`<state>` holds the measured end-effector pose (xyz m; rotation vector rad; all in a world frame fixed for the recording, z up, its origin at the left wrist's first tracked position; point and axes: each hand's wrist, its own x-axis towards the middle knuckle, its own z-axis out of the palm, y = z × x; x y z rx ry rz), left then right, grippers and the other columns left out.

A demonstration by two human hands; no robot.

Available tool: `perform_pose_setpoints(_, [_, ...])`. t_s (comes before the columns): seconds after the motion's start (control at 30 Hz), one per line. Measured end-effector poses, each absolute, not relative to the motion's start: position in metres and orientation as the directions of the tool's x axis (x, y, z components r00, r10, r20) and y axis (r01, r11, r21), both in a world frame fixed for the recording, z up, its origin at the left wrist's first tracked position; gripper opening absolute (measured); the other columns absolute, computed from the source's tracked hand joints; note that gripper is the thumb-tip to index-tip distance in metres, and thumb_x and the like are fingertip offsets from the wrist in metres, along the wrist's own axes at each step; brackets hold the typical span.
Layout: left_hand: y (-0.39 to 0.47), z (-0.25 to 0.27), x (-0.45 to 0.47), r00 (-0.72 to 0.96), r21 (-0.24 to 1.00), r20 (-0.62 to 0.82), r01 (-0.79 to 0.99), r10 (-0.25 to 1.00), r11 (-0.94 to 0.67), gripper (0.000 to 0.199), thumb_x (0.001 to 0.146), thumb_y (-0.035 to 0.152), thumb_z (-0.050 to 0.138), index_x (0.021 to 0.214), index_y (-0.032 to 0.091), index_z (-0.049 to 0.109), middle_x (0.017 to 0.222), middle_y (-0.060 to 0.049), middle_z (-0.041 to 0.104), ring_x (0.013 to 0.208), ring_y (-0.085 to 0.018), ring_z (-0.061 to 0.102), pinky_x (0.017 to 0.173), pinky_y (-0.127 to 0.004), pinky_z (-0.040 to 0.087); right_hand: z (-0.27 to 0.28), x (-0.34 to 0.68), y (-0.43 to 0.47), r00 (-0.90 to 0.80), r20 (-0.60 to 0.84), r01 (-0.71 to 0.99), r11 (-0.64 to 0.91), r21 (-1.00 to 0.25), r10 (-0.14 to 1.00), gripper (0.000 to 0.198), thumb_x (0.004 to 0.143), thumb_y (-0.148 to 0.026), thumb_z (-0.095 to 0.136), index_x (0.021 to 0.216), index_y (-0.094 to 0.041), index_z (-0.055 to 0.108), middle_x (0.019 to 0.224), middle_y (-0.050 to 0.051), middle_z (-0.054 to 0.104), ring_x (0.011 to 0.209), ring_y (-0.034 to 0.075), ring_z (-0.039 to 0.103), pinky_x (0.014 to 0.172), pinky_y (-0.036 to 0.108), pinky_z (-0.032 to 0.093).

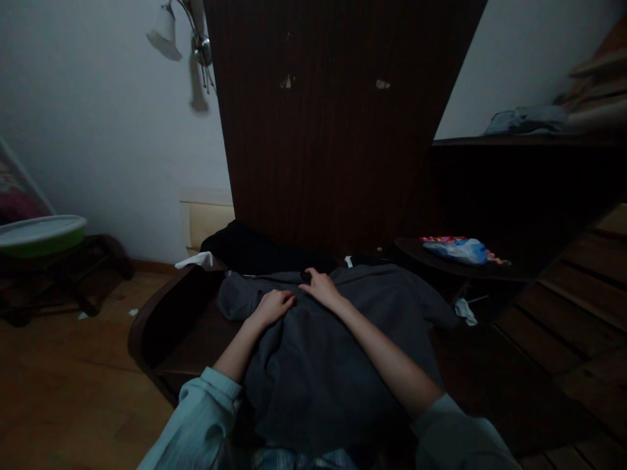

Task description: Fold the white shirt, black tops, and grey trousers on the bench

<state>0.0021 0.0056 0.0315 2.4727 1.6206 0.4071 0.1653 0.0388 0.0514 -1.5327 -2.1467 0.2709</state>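
Observation:
A dark grey shirt (pixel 337 356) lies spread over the dark wooden furniture and down toward my lap, its short sleeve reaching out on the right. On its upper left part is my left hand (pixel 275 305), fingers curled together against the cloth; a fold seems to be gripped there. Slightly farther away and to the right, my right hand (pixel 321 287) rests on the shirt near its top edge. Its thumb and forefinger are spread apart, and the other fingers are partly hidden. Behind the shirt lies a black cloth (pixel 255 247).
A tall dark panel (pixel 328 130) stands straight ahead. On the right, a rounded shelf (pixel 416 251) holds a blue-and-white plastic packet (pixel 458 250). White scraps (pixel 465 312) lie nearby. At left, a green basin with a pale lid (pixel 44 235) sits on a low stool (pixel 68 274).

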Motion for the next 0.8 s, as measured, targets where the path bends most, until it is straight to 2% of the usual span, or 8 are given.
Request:
perform_pose_setpoints(0.07, [0.003, 0.034, 0.003, 0.395, 0.253, 0.113, 0.876, 0.912, -0.411, 0.03, 0.086, 0.031, 0.033, 0.092, 0.02, 0.061, 0.086, -0.006, 0.066, 0.081, -0.019, 0.061, 0.069, -0.025, 0.041, 0.043, 0.149, 0.037, -0.261, 0.233, 0.882, 0.329, -0.337, 0.937, 0.043, 0.071, -0.031, 0.061, 0.112, -0.018, 0.05, 0.087, 0.009, 0.065, 0.082, 0.022, 0.062, 0.067, 0.029, 0.044])
perform_pose_setpoints(0.2, [-0.016, 0.048, -0.001, 0.471, 0.255, 0.045, 0.847, 0.881, -0.466, 0.026, 0.084, 0.03, 0.038, 0.089, 0.019, 0.06, 0.089, -0.007, 0.065, 0.084, -0.02, 0.06, 0.073, -0.026, 0.042, 0.044, 0.141, 0.042, -0.245, 0.187, 0.928, 0.286, -0.24, 0.951, 0.033, 0.077, -0.023, 0.053, 0.111, -0.02, 0.05, 0.093, 0.011, 0.065, 0.087, 0.023, 0.061, 0.07, 0.031, 0.044])
perform_pose_setpoints(0.33, [-0.043, 0.07, -0.016, 0.501, 0.395, -0.053, 0.805, 0.864, -0.442, 0.026, 0.081, 0.036, 0.042, 0.094, 0.02, 0.059, 0.086, -0.004, 0.066, 0.079, -0.018, 0.061, 0.07, -0.024, 0.042, 0.056, 0.142, 0.055, -0.251, 0.16, 0.932, 0.283, -0.225, 0.955, 0.027, 0.076, -0.02, 0.053, 0.103, -0.02, 0.054, 0.095, 0.01, 0.064, 0.09, 0.023, 0.06, 0.073, 0.031, 0.044])
perform_pose_setpoints(0.47, [-0.047, 0.087, -0.039, 0.484, 0.542, -0.235, 0.785, 0.843, -0.299, 0.038, 0.08, 0.049, 0.038, 0.096, 0.02, 0.058, 0.074, -0.001, 0.066, 0.057, -0.014, 0.06, 0.056, -0.022, 0.043, 0.065, 0.14, 0.067, -0.219, 0.181, 0.931, 0.261, -0.255, 0.959, 0.025, 0.08, -0.013, 0.042, 0.102, -0.015, 0.054, 0.094, 0.015, 0.064, 0.089, 0.025, 0.06, 0.073, 0.034, 0.044])
perform_pose_setpoints(0.53, [-0.036, 0.089, -0.051, 0.375, 0.481, -0.21, 0.844, 0.903, -0.238, 0.042, 0.08, 0.051, 0.035, 0.09, 0.019, 0.06, 0.074, -0.003, 0.067, 0.055, -0.015, 0.06, 0.054, -0.023, 0.043, 0.063, 0.137, 0.069, -0.179, 0.239, 0.902, 0.256, -0.348, 0.954, 0.034, 0.083, -0.014, 0.036, 0.116, -0.011, 0.045, 0.096, 0.017, 0.063, 0.091, 0.025, 0.06, 0.076, 0.036, 0.044])
perform_pose_setpoints(0.63, [-0.014, 0.085, -0.064, 0.097, 0.229, -0.104, 0.971, 0.99, -0.071, 0.045, 0.076, 0.055, 0.039, 0.078, 0.017, 0.063, 0.082, -0.01, 0.068, 0.075, -0.023, 0.063, 0.06, -0.026, 0.044, 0.043, 0.133, 0.067, -0.206, 0.382, 0.78, 0.387, -0.491, 0.901, 0.053, 0.081, -0.021, 0.043, 0.13, -0.01, 0.027, 0.117, 0.018, 0.053, 0.108, 0.024, 0.051, 0.088, 0.036, 0.04])
perform_pose_setpoints(0.7, [-0.003, 0.078, -0.067, -0.009, 0.132, -0.102, 0.991, 0.995, 0.023, 0.051, 0.072, 0.061, 0.039, 0.078, 0.017, 0.064, 0.09, -0.013, 0.067, 0.086, -0.027, 0.061, 0.065, -0.028, 0.044, 0.022, 0.131, 0.062, -0.274, 0.472, 0.703, 0.509, -0.496, 0.838, 0.064, 0.077, -0.025, 0.049, 0.133, -0.012, 0.023, 0.13, 0.017, 0.04, 0.12, 0.024, 0.038, 0.096, 0.037, 0.034])
perform_pose_setpoints(0.8, [0.004, 0.066, -0.061, -0.061, 0.095, -0.098, 0.993, 0.993, 0.07, 0.061, 0.067, 0.067, 0.04, 0.092, 0.016, 0.061, 0.103, -0.016, 0.062, 0.094, -0.028, 0.059, 0.072, -0.03, 0.045, -0.005, 0.13, 0.056, -0.319, 0.523, 0.653, 0.584, -0.483, 0.79, 0.062, 0.077, -0.025, 0.049, 0.133, -0.016, 0.025, 0.133, 0.013, 0.038, 0.123, 0.023, 0.032, 0.1, 0.041, 0.029])
